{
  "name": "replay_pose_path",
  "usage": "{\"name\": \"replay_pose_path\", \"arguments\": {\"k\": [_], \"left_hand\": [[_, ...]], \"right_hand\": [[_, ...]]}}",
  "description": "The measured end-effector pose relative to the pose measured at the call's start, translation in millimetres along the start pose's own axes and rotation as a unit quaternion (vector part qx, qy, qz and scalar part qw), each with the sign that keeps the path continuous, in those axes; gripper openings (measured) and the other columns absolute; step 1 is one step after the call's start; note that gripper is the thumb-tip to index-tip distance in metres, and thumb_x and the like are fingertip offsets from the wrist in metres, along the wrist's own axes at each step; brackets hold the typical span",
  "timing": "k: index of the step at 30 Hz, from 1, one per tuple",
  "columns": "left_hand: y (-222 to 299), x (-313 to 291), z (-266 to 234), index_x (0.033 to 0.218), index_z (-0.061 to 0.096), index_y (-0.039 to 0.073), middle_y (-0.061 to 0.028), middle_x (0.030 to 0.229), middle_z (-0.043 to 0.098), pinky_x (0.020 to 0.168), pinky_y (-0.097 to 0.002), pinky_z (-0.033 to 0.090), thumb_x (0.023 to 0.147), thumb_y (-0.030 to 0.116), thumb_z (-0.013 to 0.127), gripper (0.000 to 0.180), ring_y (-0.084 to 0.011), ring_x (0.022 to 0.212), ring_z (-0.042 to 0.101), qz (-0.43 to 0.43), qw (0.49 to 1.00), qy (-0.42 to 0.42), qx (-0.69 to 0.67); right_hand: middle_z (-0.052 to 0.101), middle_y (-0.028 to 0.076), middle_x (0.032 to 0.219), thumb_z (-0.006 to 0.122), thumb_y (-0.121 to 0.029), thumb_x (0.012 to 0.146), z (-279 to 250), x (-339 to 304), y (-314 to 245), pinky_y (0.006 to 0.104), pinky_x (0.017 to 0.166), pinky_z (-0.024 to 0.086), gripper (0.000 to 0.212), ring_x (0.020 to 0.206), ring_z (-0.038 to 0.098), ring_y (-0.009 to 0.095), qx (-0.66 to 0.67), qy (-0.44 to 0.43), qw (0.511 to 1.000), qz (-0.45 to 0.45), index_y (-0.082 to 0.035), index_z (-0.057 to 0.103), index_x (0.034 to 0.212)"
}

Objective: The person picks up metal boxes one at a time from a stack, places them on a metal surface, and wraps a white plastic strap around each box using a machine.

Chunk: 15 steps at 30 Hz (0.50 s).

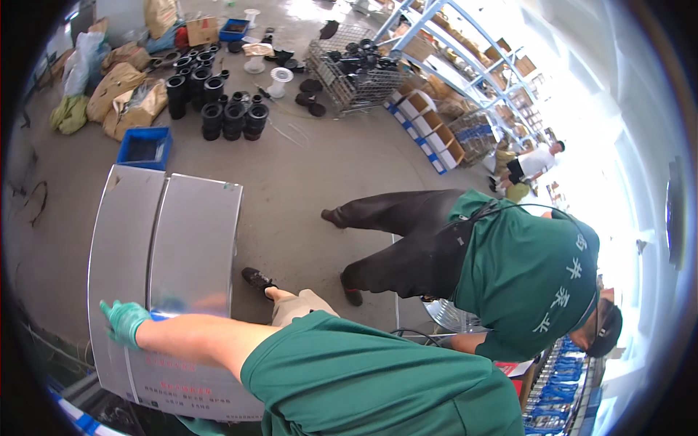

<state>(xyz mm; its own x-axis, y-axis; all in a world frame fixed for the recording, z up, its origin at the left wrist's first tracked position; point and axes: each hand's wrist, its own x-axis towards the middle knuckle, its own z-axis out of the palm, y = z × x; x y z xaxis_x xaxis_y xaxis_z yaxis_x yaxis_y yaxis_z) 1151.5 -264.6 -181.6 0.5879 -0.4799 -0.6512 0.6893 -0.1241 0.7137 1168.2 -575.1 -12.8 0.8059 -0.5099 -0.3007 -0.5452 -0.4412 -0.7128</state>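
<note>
My left hand [125,323], in a green glove, reaches out to the left. It lies against a large silver-grey metal cabinet [190,247] with two long panels side by side. Some fingers point apart and I see nothing held in them; the palm side is hidden. A small blue patch [166,315] shows on the cabinet beside my wrist. Red and dark print marks its lower face, partly behind my forearm. My right hand does not show.
A co-worker [527,276] in a green shirt bends over close on the right, beside blue parts [558,389]. Beyond the cabinet are a blue crate [145,148], black cylindrical parts [233,120], sacks [116,91] and a wire cage [356,69]. Another person [534,163] is near the shelves [472,58].
</note>
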Motion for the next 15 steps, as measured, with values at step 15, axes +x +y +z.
{"name": "replay_pose_path", "arguments": {"k": [15], "left_hand": [[-56.8,-49.4,100.6,0.151,0.05,0.005,-0.0126,0.138,0.062,0.102,-0.0484,0.053,0.11,0.044,0.044,0.057,-0.0304,0.123,0.062,-0.087,0.992,0.05,-0.073]], "right_hand": [[0.064,0.026,0.132,0.063,-0.033,0.094,-32.6,-29.5,55.1,0.0538,0.103,0.052,0.062,0.122,0.065,0.043,0.098,-0.065,0.989,-0.091,0.002,0.054,0.145]]}}
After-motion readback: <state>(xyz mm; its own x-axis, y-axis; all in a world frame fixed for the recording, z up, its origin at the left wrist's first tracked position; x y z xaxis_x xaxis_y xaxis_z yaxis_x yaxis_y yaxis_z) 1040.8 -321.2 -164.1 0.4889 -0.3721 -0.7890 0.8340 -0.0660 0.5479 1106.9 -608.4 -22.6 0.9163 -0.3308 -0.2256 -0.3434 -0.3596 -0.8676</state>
